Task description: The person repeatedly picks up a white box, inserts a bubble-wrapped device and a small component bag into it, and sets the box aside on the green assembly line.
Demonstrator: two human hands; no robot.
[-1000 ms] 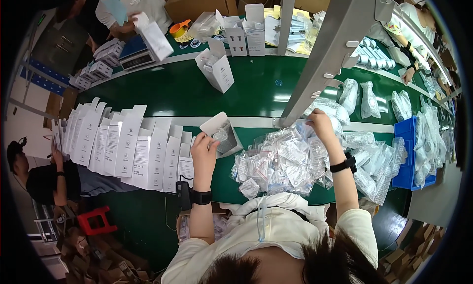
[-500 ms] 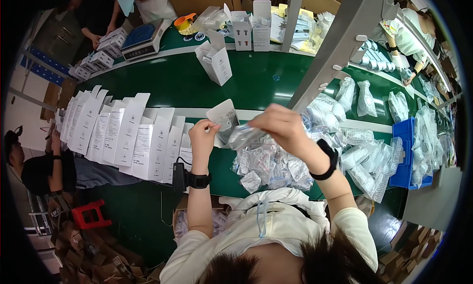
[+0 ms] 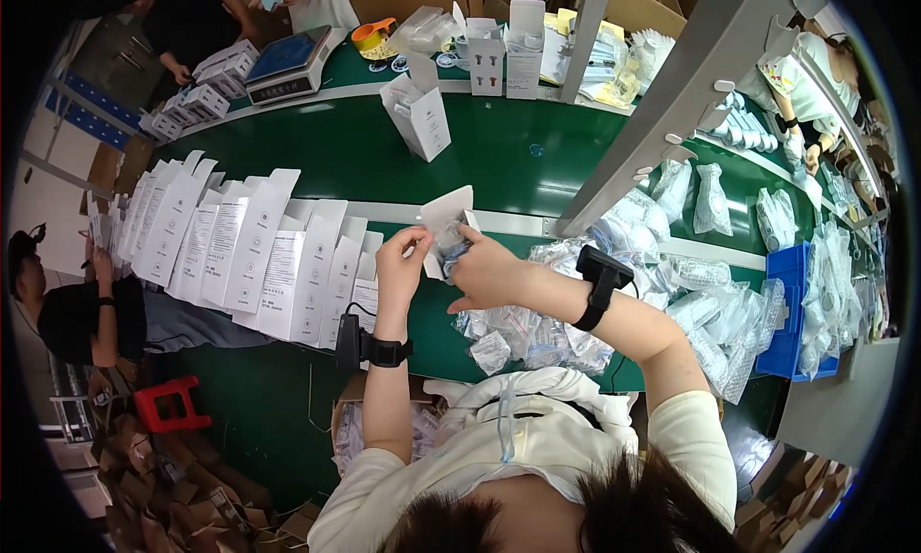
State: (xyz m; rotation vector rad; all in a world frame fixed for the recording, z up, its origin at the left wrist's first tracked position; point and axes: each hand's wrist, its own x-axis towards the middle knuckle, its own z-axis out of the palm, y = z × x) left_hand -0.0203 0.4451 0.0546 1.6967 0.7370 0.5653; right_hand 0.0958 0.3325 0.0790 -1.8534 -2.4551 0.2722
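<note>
My left hand (image 3: 403, 258) is closed, pinching the left edge of an upright white carton (image 3: 445, 211) with its flap raised. A clear plastic bag (image 3: 447, 238) sits in the carton's mouth; its contents cannot be made out. My right hand (image 3: 487, 270) presses against the bag from the right, fingers apart, thumb held away below them. Part of the carton is hidden behind my hands. Just right of it lies a heap of small clear packets (image 3: 523, 332). To the left stands a row of open white cartons (image 3: 269, 265) with raised flaps.
Another open carton (image 3: 418, 121) stands farther back on the green table (image 3: 317, 150). A grey metal post (image 3: 643, 121) rises at the right, near bubble-wrapped parts (image 3: 705, 304) and a blue bin (image 3: 789, 304). Beyond are a scale (image 3: 293, 69), tape dispenser (image 3: 374, 40) and co-workers.
My right hand has moved left and brought the clear plastic bag into the carton's mouth. The carton and my left hand have shifted slightly right.
</note>
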